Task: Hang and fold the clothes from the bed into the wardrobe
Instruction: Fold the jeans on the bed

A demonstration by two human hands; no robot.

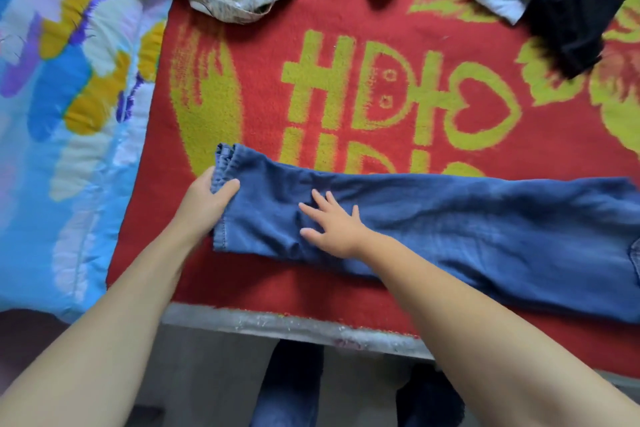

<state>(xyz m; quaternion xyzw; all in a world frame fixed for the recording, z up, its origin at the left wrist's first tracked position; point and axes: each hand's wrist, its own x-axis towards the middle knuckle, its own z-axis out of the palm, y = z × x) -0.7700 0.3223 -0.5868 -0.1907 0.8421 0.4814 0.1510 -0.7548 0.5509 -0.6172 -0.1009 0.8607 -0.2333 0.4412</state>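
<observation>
Blue jeans (450, 236) lengthwise left-right, hems leftward.

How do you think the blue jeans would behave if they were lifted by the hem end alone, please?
The blue jeans would probably droop, since they lie limp and creased under the right hand. The layered hems the left hand grips may slip apart. Being long denim, they likely feel fairly heavy.

Red blanket (263, 28) with yellow lettering covers my bed | blue floral quilt (62, 135) at left | grey floor (214, 374) below
</observation>
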